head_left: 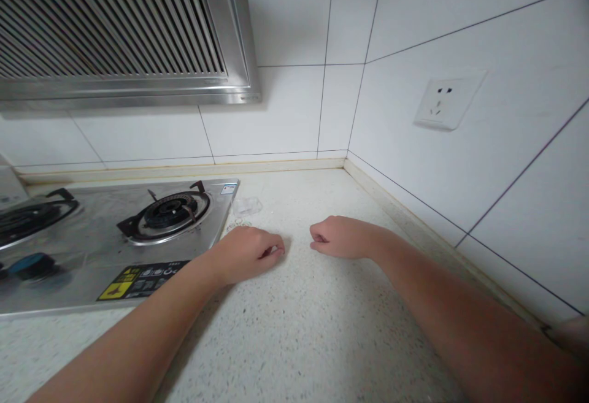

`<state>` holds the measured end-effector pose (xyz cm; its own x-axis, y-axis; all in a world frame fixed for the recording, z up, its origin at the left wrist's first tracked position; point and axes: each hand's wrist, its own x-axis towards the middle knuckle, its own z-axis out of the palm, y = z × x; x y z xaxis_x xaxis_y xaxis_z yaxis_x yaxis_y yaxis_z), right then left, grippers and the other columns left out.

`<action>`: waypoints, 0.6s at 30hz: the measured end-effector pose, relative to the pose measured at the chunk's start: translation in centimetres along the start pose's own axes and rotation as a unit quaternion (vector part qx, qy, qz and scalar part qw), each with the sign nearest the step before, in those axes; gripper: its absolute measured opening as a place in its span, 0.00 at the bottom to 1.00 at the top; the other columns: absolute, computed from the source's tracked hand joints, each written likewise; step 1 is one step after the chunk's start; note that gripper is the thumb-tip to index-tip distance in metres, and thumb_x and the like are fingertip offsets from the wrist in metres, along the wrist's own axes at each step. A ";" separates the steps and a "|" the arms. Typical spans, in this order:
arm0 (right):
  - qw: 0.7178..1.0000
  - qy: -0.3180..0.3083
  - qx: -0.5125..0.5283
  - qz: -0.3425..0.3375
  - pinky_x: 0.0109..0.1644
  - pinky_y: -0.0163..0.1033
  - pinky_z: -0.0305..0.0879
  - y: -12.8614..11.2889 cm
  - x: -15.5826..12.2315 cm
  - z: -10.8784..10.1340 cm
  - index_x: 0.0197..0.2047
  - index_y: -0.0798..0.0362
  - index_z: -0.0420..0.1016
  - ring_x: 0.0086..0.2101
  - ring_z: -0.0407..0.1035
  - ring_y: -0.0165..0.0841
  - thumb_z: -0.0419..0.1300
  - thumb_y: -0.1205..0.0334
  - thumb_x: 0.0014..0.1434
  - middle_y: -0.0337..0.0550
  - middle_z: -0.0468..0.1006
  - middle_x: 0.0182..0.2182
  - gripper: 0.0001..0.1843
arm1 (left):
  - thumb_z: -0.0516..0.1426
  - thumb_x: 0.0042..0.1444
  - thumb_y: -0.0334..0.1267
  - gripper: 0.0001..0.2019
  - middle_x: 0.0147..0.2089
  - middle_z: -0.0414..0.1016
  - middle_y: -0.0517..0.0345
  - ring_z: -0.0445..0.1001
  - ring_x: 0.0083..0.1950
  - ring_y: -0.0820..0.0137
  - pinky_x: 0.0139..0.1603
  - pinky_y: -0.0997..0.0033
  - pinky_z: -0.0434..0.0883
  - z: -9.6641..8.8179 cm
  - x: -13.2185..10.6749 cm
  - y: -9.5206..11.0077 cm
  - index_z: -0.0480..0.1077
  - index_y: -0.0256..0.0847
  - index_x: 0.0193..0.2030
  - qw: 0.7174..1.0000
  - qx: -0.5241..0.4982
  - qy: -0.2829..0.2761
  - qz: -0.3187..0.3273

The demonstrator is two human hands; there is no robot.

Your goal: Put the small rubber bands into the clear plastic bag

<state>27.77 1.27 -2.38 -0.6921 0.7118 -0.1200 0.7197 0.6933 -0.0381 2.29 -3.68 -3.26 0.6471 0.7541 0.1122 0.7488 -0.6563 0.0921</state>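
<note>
Facing each other over the speckled bench (294, 341), the left grip (248, 253) and right grip (344, 237) are both curled loosely closed, a gap between them. Just beyond the left grip lies a clear piece (247, 207), near the steel stove (103, 240) on that grip's left; up and right of the right grip is a wall socket (445, 102).
</note>
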 end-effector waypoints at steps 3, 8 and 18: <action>1.000 0.000 0.003 -0.001 0.29 0.38 0.47 0.0 0.0 0.0 0.32 0.53 0.70 0.27 0.63 0.31 0.51 0.53 0.62 0.45 0.75 0.29 0.14 | 0.49 0.65 0.42 0.13 0.31 0.76 0.59 0.73 0.31 0.69 0.31 0.71 0.57 0.0 0.0 0.0 0.74 0.44 0.40 1.000 -0.002 -0.001 0.001; 1.000 0.000 0.005 -0.003 0.29 0.38 0.47 -0.1 -0.1 -0.1 0.32 0.53 0.70 0.27 0.63 0.32 0.51 0.53 0.61 0.45 0.75 0.29 0.14 | 0.49 0.65 0.41 0.12 0.32 0.76 0.60 0.73 0.32 0.69 0.31 0.71 0.57 0.2 0.1 -0.1 0.74 0.45 0.40 1.000 -0.009 -0.002 0.007; 1.000 0.004 0.011 0.000 0.28 0.37 0.46 -0.1 0.0 0.0 0.31 0.53 0.69 0.26 0.61 0.30 0.52 0.54 0.60 0.43 0.74 0.28 0.13 | 0.50 0.64 0.41 0.12 0.34 0.76 0.57 0.73 0.35 0.68 0.34 0.70 0.60 0.2 0.3 0.2 0.74 0.43 0.40 1.000 -0.010 0.002 0.013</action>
<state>27.73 1.21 -2.34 -0.6930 0.7121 -0.1126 0.7201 0.6913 -0.0604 2.64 -3.62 -3.40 0.6661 0.7363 0.1190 0.7285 -0.6765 0.1081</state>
